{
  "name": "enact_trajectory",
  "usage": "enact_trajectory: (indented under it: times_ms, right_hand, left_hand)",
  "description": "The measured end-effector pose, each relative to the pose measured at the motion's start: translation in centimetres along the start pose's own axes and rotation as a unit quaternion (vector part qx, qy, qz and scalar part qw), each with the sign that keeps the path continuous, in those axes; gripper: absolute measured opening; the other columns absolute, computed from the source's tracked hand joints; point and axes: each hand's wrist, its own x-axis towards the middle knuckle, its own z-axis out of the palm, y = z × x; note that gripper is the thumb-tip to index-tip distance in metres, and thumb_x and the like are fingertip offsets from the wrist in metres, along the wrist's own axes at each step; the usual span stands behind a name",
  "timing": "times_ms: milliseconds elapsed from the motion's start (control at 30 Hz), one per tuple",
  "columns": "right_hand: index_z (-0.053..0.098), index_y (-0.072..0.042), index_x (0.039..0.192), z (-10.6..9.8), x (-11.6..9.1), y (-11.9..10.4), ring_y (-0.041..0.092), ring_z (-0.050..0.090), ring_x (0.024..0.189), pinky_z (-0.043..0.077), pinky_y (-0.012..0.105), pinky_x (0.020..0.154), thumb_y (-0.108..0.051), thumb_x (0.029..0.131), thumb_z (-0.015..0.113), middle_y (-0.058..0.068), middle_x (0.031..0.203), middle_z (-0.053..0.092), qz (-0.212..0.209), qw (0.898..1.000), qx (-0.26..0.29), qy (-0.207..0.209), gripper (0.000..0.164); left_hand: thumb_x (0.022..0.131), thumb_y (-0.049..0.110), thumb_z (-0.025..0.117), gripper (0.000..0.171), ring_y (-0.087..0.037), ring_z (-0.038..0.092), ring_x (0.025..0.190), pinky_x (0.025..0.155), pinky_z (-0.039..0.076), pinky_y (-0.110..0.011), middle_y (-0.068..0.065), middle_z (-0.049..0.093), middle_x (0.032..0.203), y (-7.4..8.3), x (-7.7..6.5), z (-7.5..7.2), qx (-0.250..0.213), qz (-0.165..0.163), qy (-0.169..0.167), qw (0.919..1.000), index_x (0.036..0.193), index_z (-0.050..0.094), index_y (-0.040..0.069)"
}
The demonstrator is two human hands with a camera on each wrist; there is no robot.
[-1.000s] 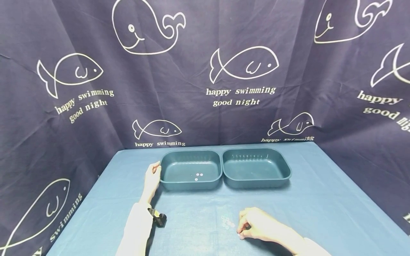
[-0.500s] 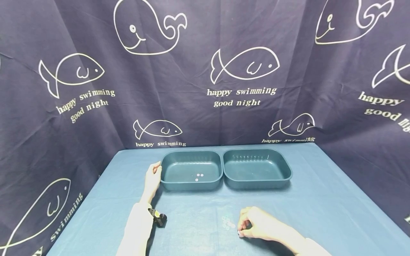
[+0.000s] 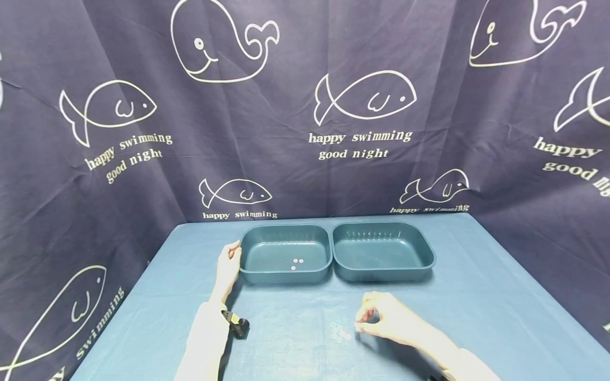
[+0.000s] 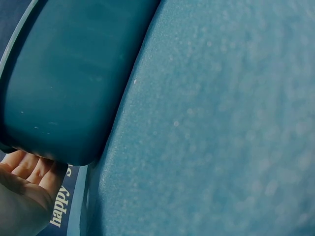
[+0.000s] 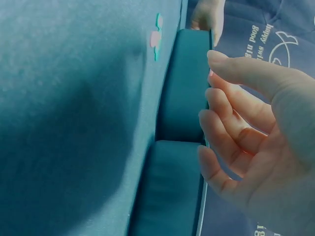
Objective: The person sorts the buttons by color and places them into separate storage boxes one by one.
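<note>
My left hand (image 3: 227, 267) holds the left end of a teal rectangular tray (image 3: 286, 276), fingers against its end wall; the left wrist view shows these fingers (image 4: 37, 172) under the rim, the thumb hidden. Several small pale ring-like discs (image 3: 295, 261) lie inside this tray. My right hand (image 3: 388, 320) is raised just above the table, right of a small cluster of turquoise and pink discs (image 3: 339, 332). Between its thumb and index finger in the right wrist view shows a tiny pink disc (image 5: 210, 73), mostly covered by the fingertips; the other fingers are loosely bent.
A second teal tray (image 3: 383, 274) stands against the right side of the first, with no discs visible in it. Blue cloth (image 3: 286, 317) covers the table. A dark curtain (image 3: 295, 132) with fish and whale drawings hangs behind and at both sides.
My right hand has lifted off the tabletop and moved slightly away from me, pinching the small disc. My left hand stays at the tray's left end.
</note>
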Motion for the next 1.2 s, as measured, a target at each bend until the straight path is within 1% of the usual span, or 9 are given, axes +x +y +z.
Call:
enact_trajectory:
  times_ms: [67,133,267,367,533,767,933,1200]
  right_hand:
    - [0.07,-0.021,0.076,-0.2,0.1,0.1,-0.002,0.053,0.073,0.048,0.022,0.066,-0.02,0.075,0.076,-0.013,0.073,0.054,0.002,1.0,-0.004,0.007,0.007]
    - [0.07,-0.022,0.077,-0.3,0.3,0.2,-0.002,0.053,0.073,0.047,0.022,0.066,-0.019,0.075,0.076,-0.014,0.073,0.055,-0.008,1.0,-0.008,0.018,0.007]
    - [0.07,-0.022,0.077,-0.5,0.7,0.4,-0.001,0.053,0.072,0.047,0.02,0.065,-0.017,0.074,0.077,-0.013,0.073,0.056,-0.045,0.998,-0.024,0.043,0.009]
    - [0.07,-0.022,0.078,-0.9,1.1,0.5,-0.001,0.054,0.071,0.046,0.02,0.065,-0.017,0.074,0.077,-0.013,0.073,0.056,-0.065,0.996,-0.038,0.056,0.009]
    - [0.07,-0.023,0.078,-1.5,1.7,0.5,0.001,0.055,0.071,0.046,0.019,0.066,-0.016,0.074,0.077,-0.013,0.074,0.058,-0.074,0.994,-0.043,0.067,0.01]
    - [0.07,-0.022,0.078,-1.9,2.7,0.6,0.0,0.056,0.073,0.047,0.02,0.069,-0.016,0.075,0.076,-0.015,0.075,0.059,-0.047,0.996,-0.044,0.064,0.009]
    - [0.071,-0.019,0.08,-2.2,3.5,0.8,0.005,0.058,0.07,0.048,0.023,0.066,-0.013,0.075,0.075,-0.013,0.074,0.059,-0.039,0.996,-0.044,0.065,0.009]
    - [0.072,-0.019,0.081,-1.9,5.1,1.6,0.004,0.056,0.071,0.048,0.024,0.066,-0.015,0.075,0.075,-0.014,0.074,0.058,0.01,0.998,-0.027,0.053,0.008]
  left_hand:
    - [0.095,0.005,0.046,0.033,-0.035,0.053,0.116,0.101,0.04,-0.044,-0.027,0.056,0.125,0.0,0.0,0.0,-0.001,0.001,0.0,1.0,0.127,0.05,-0.005]
    - [0.095,0.005,0.046,0.033,-0.034,0.053,0.116,0.101,0.04,-0.044,-0.027,0.056,0.125,0.0,0.0,0.0,-0.002,0.002,-0.001,1.0,0.127,0.05,-0.005]
    - [0.095,0.005,0.046,0.033,-0.034,0.054,0.115,0.1,0.04,-0.044,-0.027,0.057,0.124,0.0,0.1,0.1,-0.001,0.003,0.0,1.0,0.126,0.05,-0.005]
    - [0.095,0.005,0.046,0.033,-0.035,0.054,0.115,0.1,0.04,-0.044,-0.027,0.057,0.124,0.0,0.1,0.0,-0.001,0.003,0.001,1.0,0.126,0.05,-0.005]
    - [0.095,0.005,0.046,0.033,-0.036,0.052,0.118,0.102,0.039,-0.046,-0.028,0.055,0.126,-0.1,0.0,-0.1,0.002,-0.003,-0.001,1.0,0.127,0.049,-0.005]
    - [0.096,0.006,0.046,0.033,-0.037,0.052,0.118,0.102,0.039,-0.046,-0.028,0.055,0.126,-0.3,0.0,-0.1,0.007,-0.006,-0.003,1.0,0.127,0.049,-0.005]
    - [0.095,0.005,0.046,0.033,-0.037,0.054,0.115,0.101,0.04,-0.046,-0.028,0.056,0.124,-0.2,0.0,0.0,0.005,-0.001,-0.001,1.0,0.126,0.05,-0.005]
    - [0.095,0.006,0.046,0.033,-0.037,0.053,0.116,0.101,0.04,-0.045,-0.028,0.056,0.124,-0.2,0.1,0.0,0.005,-0.004,0.0,1.0,0.127,0.05,-0.005]
